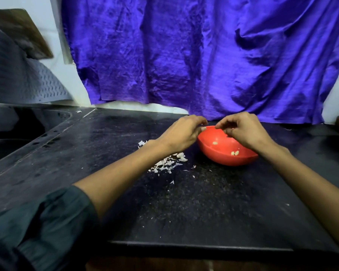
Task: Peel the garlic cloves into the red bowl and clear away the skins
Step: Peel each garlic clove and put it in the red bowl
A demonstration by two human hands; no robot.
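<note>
A red bowl (pixel 225 156) sits on the dark counter and holds a few peeled garlic cloves (pixel 234 152). My left hand (pixel 181 133) hovers at the bowl's left rim with its fingers curled, pinching something small and pale at the fingertips. My right hand (pixel 243 131) is over the bowl's far rim, fingers also curled in a pinch; what it holds is too small to make out. A pile of white garlic skins (pixel 168 163) lies on the counter left of the bowl, partly hidden under my left forearm.
A sink (pixel 18 137) is sunk into the counter at the left. A grey mat (pixel 25 79) hangs on the wall above it. A purple cloth (pixel 204 55) covers the back wall. The counter's front edge (pixel 204 245) runs close to me.
</note>
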